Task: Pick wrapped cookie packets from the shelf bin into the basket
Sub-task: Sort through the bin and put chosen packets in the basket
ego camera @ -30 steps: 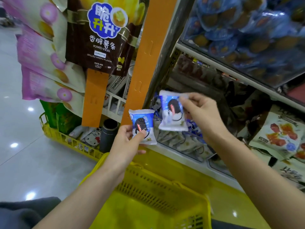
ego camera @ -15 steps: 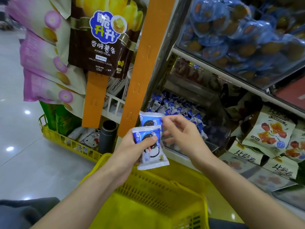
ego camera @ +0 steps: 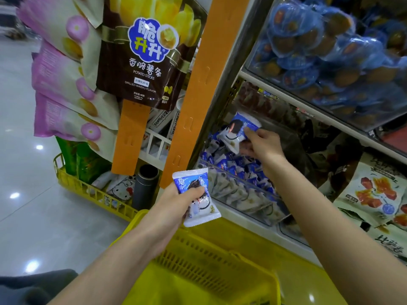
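Cut off or unclear: the basket (ego camera: 198, 256) runs off the lower frame edge, so its floor is out of view. My thumb covers the middle of the left packet (ego camera: 203, 211). I cannot tell whether I hold one packet there or two stacked. My right hand (ego camera: 263, 145) and wrist hide the rear of the bin (ego camera: 244, 195). The goods on the shelf behind it are dark and blurred.

Pose: my left hand (ego camera: 176, 202) is raised over the basket's far rim, just before the bin's front wall. Its fingers curl behind the packet, with the thumb clamped on its face. My right hand reaches in above the heap (ego camera: 233, 166) filling the bin. It pinches the right packet (ego camera: 235, 133) by one end, and the packet is tilted and lifted clear of the heap.

Materials: the packets are glossy blue-and-white film, pillow-shaped, with crimped, serrated ends. The bin is clear rigid plastic. The basket is yellow plastic with slotted walls.
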`<state>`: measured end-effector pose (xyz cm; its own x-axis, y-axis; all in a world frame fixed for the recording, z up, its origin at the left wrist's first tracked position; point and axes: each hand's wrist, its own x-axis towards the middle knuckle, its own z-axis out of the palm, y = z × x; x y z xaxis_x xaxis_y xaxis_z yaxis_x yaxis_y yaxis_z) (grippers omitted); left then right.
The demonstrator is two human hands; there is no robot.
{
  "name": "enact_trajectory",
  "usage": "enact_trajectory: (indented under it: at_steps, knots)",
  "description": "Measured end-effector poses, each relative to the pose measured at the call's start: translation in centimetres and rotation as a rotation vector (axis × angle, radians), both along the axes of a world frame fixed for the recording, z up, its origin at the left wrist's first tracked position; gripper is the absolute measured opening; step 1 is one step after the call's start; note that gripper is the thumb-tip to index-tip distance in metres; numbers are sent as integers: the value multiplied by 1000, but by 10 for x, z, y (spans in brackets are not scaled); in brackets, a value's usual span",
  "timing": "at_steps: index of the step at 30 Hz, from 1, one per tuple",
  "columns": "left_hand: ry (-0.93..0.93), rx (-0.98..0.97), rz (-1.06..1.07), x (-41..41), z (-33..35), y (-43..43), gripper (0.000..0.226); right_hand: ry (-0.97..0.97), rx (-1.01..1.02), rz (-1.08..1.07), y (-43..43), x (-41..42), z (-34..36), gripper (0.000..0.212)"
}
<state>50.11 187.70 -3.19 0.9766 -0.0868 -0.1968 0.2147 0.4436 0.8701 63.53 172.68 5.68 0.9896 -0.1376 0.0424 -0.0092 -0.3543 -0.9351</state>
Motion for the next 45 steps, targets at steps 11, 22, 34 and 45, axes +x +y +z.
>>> enact_trajectory:
  at_steps: [11, 22, 34, 45]
  knots:
    - [40, 49, 51, 11, -1, 8, 32, 183, -540, 145, 21, 48, -32, 26]
    - [25, 118, 56, 12, 3, 4, 37, 181, -755, 167, 33, 60, -41, 42]
    - [81, 137, 56, 10, 7, -3, 32, -126, -624, 190, 23, 24, -30, 27]
    - [-28, 329, -39, -7, 0, -23, 32, 37, -173, 525, -8, -99, -63, 9]
